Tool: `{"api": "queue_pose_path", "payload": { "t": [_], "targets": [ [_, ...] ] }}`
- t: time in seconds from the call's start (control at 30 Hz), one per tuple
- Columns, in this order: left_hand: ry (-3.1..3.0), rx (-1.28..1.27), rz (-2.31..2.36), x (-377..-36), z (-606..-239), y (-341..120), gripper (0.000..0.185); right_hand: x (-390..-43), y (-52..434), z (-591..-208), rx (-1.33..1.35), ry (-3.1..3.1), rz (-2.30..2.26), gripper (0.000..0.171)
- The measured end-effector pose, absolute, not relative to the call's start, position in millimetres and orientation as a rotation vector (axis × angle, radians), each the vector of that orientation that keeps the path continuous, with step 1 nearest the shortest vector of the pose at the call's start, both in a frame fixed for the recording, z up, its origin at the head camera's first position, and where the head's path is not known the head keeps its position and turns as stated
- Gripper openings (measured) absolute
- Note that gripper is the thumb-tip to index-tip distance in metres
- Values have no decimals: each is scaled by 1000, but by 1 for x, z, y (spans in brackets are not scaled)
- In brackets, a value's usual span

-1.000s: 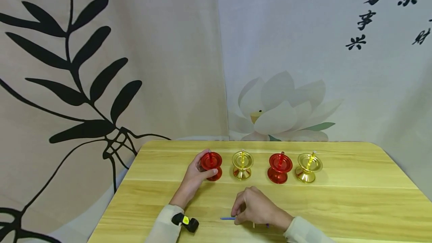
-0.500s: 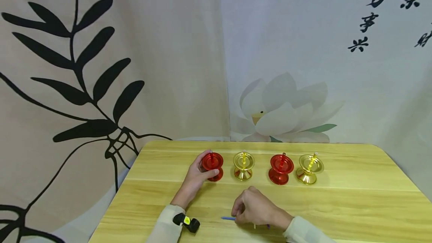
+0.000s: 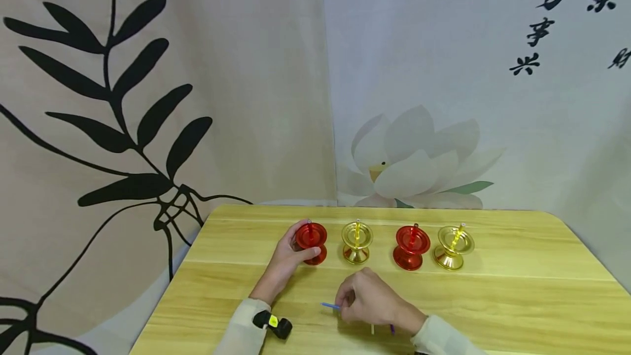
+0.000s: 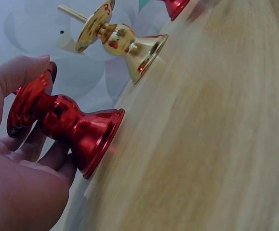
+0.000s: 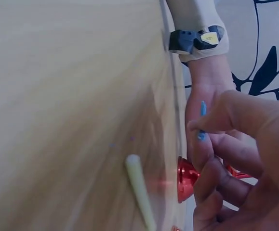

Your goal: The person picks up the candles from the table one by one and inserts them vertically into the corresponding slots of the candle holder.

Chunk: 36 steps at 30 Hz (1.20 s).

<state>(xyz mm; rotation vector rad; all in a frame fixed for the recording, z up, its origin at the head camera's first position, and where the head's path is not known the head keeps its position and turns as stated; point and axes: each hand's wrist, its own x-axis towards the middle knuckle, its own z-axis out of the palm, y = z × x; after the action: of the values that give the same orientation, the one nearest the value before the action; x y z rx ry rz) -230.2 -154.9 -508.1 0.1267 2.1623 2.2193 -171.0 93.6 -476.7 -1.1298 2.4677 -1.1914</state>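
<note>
Between the thumb and curled fingers of the right hand (image 3: 367,303) sits a thin blue stick (image 3: 328,305), pinched near one end so that its free end juts out to the hand's left, lying roughly level and crosswise over the bench (image 3: 517,300). Just under and behind that hand a pale stick (image 5: 140,190) lies flat on the wood, and a short purple one (image 3: 391,329) shows by the wrist.

Ahead and to the left of the right hand, the left hand (image 3: 286,259) wraps its thumb and fingers round the stem of a red candle holder (image 3: 311,241), which stands upright on its flared foot with a thin stick already rising from its cup. This holder is the nearest of the row to the blue stick; its axis is vertical, while the blue stick lies close to horizontal, so I judge the stick would have to be tipped upright before it could meet any cup.

To the right of the held holder stand a gold holder (image 3: 357,241), a second red holder (image 3: 411,246) and a second gold holder (image 3: 453,246), each apart from its neighbour.
</note>
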Motion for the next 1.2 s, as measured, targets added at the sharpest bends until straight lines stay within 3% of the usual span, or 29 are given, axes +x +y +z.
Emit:
{"api": "queue_pose_path", "payload": {
  "t": [0.77, 1.2],
  "targets": [
    [2138, 157, 2202, -227, -505, -159, 79, -202, 70, -455, -1065, 2560, -1479, 16],
    [2086, 190, 2211, -228, -506, -160, 79, -221, 52, -442, -975, 2642, -1605, 6]
  ]
}}
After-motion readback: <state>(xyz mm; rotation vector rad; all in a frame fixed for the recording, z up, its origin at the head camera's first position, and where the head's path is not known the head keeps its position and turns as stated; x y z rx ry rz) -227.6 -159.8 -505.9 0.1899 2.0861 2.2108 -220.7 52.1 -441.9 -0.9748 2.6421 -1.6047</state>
